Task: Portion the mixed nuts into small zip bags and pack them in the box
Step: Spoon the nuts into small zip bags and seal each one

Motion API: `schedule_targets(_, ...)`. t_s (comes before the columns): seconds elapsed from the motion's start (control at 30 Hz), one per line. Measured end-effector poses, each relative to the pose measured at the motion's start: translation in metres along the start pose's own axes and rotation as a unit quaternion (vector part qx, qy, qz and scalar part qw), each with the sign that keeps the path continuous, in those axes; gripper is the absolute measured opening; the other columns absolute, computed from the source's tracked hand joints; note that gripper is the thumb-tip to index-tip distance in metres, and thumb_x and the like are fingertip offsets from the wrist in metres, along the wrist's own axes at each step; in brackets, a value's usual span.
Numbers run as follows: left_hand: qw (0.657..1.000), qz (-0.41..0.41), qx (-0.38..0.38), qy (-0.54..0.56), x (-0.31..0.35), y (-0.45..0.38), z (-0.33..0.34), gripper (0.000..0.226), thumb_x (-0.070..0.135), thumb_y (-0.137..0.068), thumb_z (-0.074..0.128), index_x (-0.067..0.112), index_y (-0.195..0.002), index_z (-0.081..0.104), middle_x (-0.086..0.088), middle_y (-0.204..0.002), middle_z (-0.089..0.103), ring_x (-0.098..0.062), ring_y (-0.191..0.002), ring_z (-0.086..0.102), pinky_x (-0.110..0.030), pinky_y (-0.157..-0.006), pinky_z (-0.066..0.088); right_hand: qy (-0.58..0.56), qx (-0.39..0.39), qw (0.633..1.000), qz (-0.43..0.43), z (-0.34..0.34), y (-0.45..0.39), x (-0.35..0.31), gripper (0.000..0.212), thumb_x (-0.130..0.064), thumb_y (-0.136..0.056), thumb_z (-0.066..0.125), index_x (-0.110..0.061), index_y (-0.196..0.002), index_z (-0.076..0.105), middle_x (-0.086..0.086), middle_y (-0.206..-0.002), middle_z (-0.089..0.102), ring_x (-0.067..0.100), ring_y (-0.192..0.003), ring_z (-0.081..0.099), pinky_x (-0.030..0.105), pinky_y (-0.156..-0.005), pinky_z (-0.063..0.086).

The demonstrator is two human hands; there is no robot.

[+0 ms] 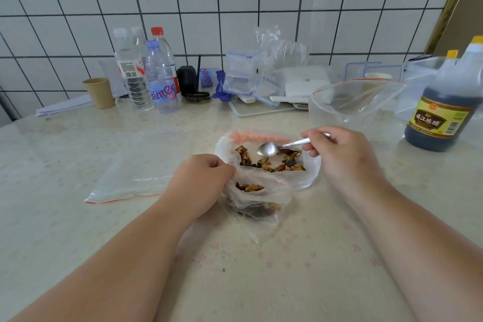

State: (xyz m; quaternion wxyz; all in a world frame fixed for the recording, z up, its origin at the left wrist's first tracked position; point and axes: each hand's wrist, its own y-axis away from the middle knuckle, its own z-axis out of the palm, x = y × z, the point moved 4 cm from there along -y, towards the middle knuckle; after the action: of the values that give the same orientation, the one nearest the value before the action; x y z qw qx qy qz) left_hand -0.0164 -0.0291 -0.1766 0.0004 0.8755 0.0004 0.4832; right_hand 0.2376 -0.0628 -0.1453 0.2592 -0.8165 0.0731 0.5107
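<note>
Tabletop (pixel 78 256): L fingers (pixel 209 165) pinch small bag (pixel 257 197) rim; R fingers (pixel 311 144) grip spoon (pixel 271 148).

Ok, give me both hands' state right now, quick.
Left hand: pinches the rim of the small zip bag, holding it open.
Right hand: grips the spoon, bowl empty, over the mixed nuts.

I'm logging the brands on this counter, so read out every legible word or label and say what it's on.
"镇江陈醋": yellow label of the dark vinegar bottle.
"Ganten", its first letter unclear: pink-lettered label of the clear plastic water bottle.
Same logo, partly hidden: the lying blue-labelled bottle.
Red-and-white label of the tall clear bottle: too blurred.
</note>
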Motion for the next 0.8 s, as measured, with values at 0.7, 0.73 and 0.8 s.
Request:
schedule_targets(0.7,0.999,-0.013,-0.028,0.021,0.0,0.002,0.001,0.025,0.035,-0.087,0.067,0.016,-0.07,0.07,0.004,-0.058,0.062,-0.016,-0.054,0.053,-0.03,-0.059,0.043,-0.033,-0.073,0.996,0.05,0.011,-0.001,0.001,0.025,-0.027,-0.09,0.061,-0.035,-0.073,0.077,-0.006,-0.065,0.071,0.002,-0.054,0.055,0.024,-0.061,0.048)
schedule_targets(0.73,0.999,-0.014,-0.029,0.022,0.0,0.002,0.002,0.025,0.035,-0.087,0.067,0.017,-0.07,0.071,0.003,-0.058,0.062,-0.016,-0.055,0.053,-0.03,-0.059,0.043,-0.03,-0.086,0.995,0.047,0.014,0.001,0.0,0.024,-0.027,-0.09,0.061,-0.035,-0.074,0.077,-0.006,-0.067,0.072,0.002,-0.054,0.055,0.024,-0.06,0.048)
schedule_targets(0.8,0.999,-0.016,-0.031,0.019,0.0,0.002,0.002,0.024,0.034,-0.088,0.067,0.017,-0.071,0.071,0.003,-0.058,0.061,-0.016,-0.055,0.053,-0.029,-0.058,0.043,-0.023,-0.101,0.993,0.049,0.016,0.002,0.0,0.023,-0.029,-0.091,0.061,-0.036,-0.077,0.077,-0.006,-0.07,0.074,0.004,-0.056,0.054,0.027,-0.063,0.047)
